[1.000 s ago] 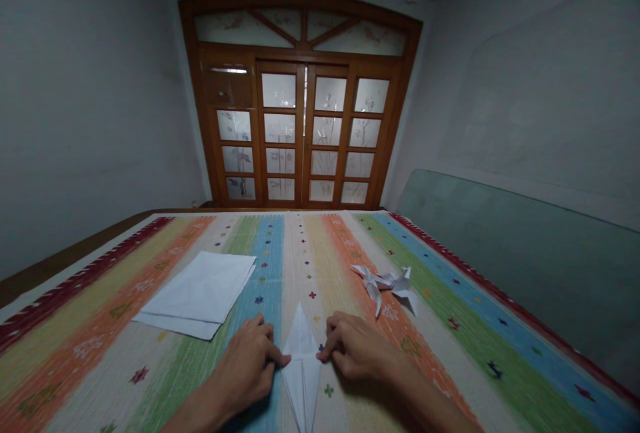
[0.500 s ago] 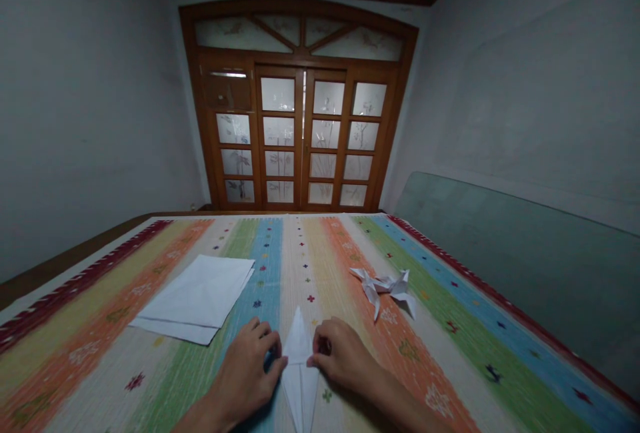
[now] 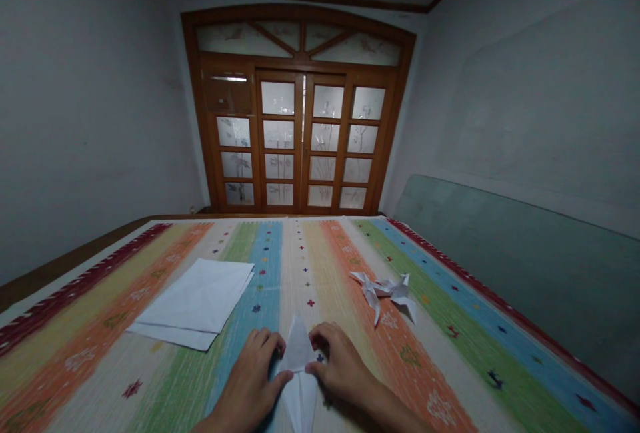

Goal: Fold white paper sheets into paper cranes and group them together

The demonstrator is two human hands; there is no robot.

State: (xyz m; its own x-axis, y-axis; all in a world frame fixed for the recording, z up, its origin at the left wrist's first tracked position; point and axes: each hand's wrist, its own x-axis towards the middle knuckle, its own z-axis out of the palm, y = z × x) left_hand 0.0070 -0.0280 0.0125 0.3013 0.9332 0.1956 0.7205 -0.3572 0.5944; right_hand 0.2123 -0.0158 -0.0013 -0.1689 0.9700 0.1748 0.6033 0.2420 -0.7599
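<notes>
A white folded paper (image 3: 299,347), long and narrow with a pointed far end, lies on the striped tablecloth in front of me. A crease runs across its middle and a slit down its near half. My left hand (image 3: 257,374) grips its left edge, the thumb at the cross crease and the fingers curled. On the opposite edge my right hand (image 3: 341,365) holds it too, thumb and forefinger at the paper's side. The near end of the paper runs to the bottom of the view.
White paper sheets (image 3: 197,303) lie stacked at the left. Folded white paper figures (image 3: 385,291), looking like origami cranes, rest at the right. The striped tablecloth (image 3: 120,353) covers the table. A pale green panel (image 3: 520,239) stands along the right side, with wooden doors (image 3: 303,133) beyond.
Both hands have shifted slightly along the paper's edges, with the fingers drawn closer in around it. The paper's tip sits a little lower in view. The stack and figures stay put.
</notes>
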